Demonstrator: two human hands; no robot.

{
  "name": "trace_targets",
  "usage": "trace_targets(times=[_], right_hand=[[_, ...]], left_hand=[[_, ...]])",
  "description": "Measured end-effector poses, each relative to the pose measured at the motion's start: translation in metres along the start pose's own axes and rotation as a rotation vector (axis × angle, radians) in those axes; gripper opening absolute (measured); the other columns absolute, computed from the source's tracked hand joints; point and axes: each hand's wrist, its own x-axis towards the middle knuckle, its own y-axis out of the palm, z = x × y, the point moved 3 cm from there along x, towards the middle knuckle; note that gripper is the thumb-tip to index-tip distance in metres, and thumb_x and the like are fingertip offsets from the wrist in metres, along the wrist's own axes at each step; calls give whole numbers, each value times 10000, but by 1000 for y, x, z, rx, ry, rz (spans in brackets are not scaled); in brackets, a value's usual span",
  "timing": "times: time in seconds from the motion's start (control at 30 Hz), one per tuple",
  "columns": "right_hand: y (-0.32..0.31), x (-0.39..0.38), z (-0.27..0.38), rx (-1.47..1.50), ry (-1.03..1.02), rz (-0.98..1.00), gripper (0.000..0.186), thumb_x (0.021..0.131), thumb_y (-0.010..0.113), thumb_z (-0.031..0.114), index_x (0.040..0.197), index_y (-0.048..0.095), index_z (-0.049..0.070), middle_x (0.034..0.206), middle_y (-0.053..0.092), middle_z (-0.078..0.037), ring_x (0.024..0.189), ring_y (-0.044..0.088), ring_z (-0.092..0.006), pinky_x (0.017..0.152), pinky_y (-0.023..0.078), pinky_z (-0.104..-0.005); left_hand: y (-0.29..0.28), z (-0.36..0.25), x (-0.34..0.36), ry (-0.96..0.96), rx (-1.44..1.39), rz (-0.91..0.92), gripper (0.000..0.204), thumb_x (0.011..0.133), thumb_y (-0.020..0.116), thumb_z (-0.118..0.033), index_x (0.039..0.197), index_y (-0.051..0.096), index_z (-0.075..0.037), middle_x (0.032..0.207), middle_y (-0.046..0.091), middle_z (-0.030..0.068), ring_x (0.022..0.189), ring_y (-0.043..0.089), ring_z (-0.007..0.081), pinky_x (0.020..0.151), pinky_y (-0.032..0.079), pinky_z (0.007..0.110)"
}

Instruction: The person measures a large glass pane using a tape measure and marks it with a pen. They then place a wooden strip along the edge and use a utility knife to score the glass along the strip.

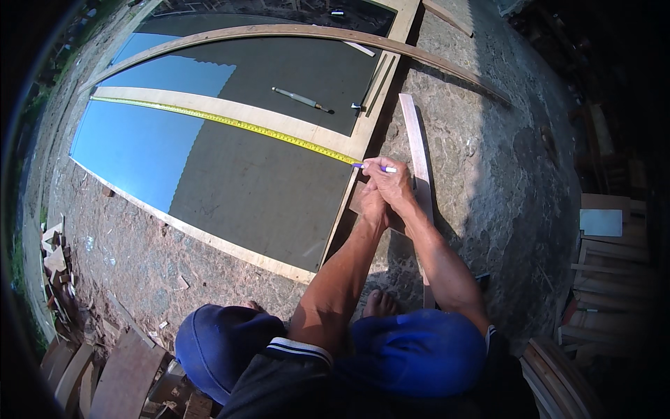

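Note:
A yellow tape measure (258, 130) lies stretched along a pale wooden bar of a large frame (293, 271) with dark, reflective glass panels (258, 188). Its near end runs to my hands at the frame's right edge. My left hand (373, 202) is closed there, partly covered by the right; the tape's case does not show. Crossing over it, my right hand (395, 184) pinches a purple and white pen (380, 168), tip beside the tape's near end. On the farther panel lies a slim glass cutter (303, 98) with a pale barrel and dark tip.
A long curved wooden strip (307, 31) arches across the frame's far part. Beside my hands, a narrow board (413, 140) lies on the rough concrete floor (502, 167). Wood pieces (115, 380) are piled at lower left; more boards (604, 272) lie at right. My bare foot (379, 304) is close by.

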Motion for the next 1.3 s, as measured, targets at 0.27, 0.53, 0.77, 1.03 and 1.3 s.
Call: trace_targets(times=[0.27,0.53,0.77,1.03,1.3], right_hand=[[-50,-12,17,-576,-533,2,374,931,640,171,1279,639,34,1201,686,-191,1131,651,-355,986,507,-415],[-52,-46,37,-835,-463,256,699,764,640,88,1442,482,25,1255,551,-209,1219,547,-407,1044,461,-454],[-49,-63,61,-847,-370,384,665,731,685,199,1359,528,47,1239,539,-219,1171,567,-423,1008,470,-471],[-16,-105,61,-648,-350,524,628,760,681,239,1331,549,16,1249,551,-215,1173,573,-405,1011,460,-448],[27,-140,38,-539,-314,625,633,749,691,262,1323,569,25,1242,567,-199,1168,582,-382,1001,470,-437]], left_hand=[[9,-6,-5,-140,41,-151,192,1049,576,-300,1086,629,-119,919,655,41,814,678,178,699,605,370],[11,-14,-3,-56,220,-17,175,1015,620,-225,959,627,-59,838,636,24,713,613,130,665,518,288],[19,-95,-50,-367,923,122,607,944,634,-564,1237,610,-33,1101,670,188,771,725,308,616,634,465],[18,-288,-86,-986,2208,417,749,934,612,-557,1304,558,92,1284,622,233,903,740,363,709,664,455],[-80,-371,-166,-236,1331,-58,705,998,547,-564,1367,550,36,1164,666,174,900,734,291,713,635,402]])
